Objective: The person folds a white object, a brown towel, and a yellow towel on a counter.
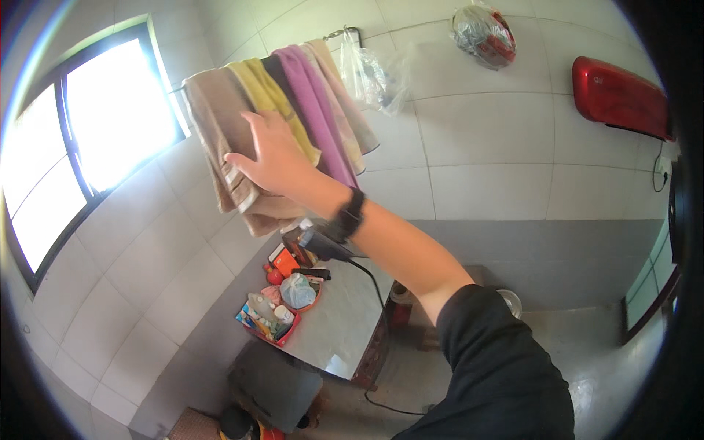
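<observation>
My right hand [275, 158] reaches up to a row of towels hanging from a wall bar, its thumb and fingers spread. It lies against or just in front of a brown towel [213, 110]; whether it touches the cloth is hard to tell. Beside it hang a yellow towel [268, 92], a purple towel [315, 110] and a beige towel [341, 103]. A black band [350, 215] circles my right wrist. Just below the wrist is a dark grey device [326, 246] with a black cord, partly hidden and its kind unclear. My left hand is out of the picture.
Below stands a table [341, 315] with a red tray [268, 323] of small items, a bagged bundle [298, 291] and a red bottle [273, 275]. A dark stool [275, 385] is nearby. Plastic bags [370, 77] and a red wall unit [620, 95] hang on the tiles.
</observation>
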Tool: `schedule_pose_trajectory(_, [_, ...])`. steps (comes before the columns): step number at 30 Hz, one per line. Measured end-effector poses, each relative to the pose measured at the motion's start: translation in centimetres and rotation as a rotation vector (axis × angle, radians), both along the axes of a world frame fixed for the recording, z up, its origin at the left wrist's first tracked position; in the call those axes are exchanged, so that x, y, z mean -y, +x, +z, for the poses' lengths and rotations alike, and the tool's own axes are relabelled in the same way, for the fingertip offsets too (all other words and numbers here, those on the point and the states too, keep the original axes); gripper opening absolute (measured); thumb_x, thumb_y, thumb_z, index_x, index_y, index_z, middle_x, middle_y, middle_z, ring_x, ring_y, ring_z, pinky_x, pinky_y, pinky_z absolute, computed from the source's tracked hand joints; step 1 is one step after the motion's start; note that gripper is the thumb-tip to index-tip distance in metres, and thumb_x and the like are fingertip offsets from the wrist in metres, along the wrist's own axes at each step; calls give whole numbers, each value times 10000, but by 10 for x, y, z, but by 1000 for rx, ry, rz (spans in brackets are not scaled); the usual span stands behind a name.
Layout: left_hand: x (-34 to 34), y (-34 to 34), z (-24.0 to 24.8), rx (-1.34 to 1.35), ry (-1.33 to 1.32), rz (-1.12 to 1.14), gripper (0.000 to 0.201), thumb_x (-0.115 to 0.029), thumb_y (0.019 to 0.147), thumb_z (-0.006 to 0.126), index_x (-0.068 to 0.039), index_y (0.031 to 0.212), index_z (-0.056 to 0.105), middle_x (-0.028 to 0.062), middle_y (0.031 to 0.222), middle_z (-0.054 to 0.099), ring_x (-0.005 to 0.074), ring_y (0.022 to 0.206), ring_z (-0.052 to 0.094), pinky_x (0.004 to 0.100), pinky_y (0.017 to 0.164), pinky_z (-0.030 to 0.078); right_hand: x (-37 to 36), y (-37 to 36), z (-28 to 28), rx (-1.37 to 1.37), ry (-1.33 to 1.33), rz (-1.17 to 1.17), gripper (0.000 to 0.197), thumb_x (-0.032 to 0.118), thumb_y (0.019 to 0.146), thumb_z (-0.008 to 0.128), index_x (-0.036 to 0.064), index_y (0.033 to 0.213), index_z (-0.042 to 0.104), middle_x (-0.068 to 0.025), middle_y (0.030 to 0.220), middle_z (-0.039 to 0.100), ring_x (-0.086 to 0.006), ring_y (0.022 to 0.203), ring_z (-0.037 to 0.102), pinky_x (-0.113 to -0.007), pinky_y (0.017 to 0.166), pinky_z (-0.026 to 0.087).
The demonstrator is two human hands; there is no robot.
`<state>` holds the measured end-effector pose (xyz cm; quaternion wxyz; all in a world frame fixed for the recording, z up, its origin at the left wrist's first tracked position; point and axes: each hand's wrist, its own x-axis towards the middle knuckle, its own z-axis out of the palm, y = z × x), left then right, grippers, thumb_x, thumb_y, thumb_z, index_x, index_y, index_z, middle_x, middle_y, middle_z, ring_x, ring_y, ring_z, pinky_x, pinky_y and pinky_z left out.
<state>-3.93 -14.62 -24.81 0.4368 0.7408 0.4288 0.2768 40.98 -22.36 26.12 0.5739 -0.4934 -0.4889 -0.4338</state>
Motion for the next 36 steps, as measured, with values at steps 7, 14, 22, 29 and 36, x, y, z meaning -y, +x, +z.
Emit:
schedule_pose_trajectory(7, [17,8,-26,-40,-42,142,520,-111,807,827,-39,1239,546,94,1119,582,144,904,578,297,842,515,-23,52,-20,-131,-137,347,464,111,834,697,43,1255,515,-169,1055,615,-347,1011,599,-430,899,479])
schedule_pose_trajectory(14, [45,6,10,18,22,246,434,-40,815,809,-29,1184,579,62,1069,558,135,904,567,271,831,518,35,-37,-182,69,-600,776,153,123,873,648,80,1016,613,-88,980,605,-309,921,599,-440,847,476])
schedule_pose_trajectory(22, [133,55,95,-147,489,88,651,-106,723,830,-22,1304,548,131,1144,553,251,1029,604,345,824,557,66,-144,-409,17,-1163,1159,459,264,918,659,43,1308,559,-197,1227,613,-367,1134,586,-436,972,478])
schedule_pose_trajectory(29, [233,-8,103,-108,413,227,615,-89,765,743,-36,1331,507,194,1172,574,376,1087,579,424,946,481,117,-244,-451,-272,-1412,1441,449,199,894,720,3,1275,584,-158,1185,670,-247,1030,665,-363,889,527])
schedule_pose_trajectory(36, [383,-106,103,-201,406,515,630,-65,781,711,-56,1363,468,162,1221,552,368,1127,544,423,951,479,195,-378,-420,31,-1622,1696,418,136,872,740,-27,1228,593,-121,1034,707,-185,942,674,-330,849,527])
